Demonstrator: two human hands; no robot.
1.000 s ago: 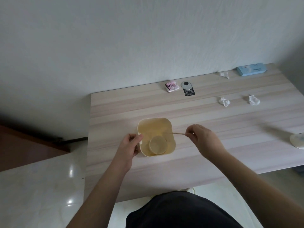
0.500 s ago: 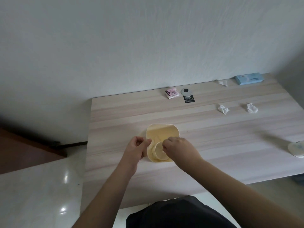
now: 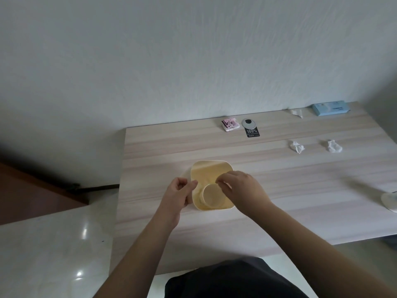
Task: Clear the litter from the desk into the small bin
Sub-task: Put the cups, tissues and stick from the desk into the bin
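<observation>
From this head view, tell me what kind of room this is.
Probably a home room or small office: a wooden desk against a plain wall, a blue tissue pack, and a small yellow bin.

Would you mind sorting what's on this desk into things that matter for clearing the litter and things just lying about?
For the job:
- small yellow bin, left hand gripping its rim, right hand over it
- three crumpled tissues

Lying about:
- blue box
- pink packet
- black tag
- grey cable grommet
</observation>
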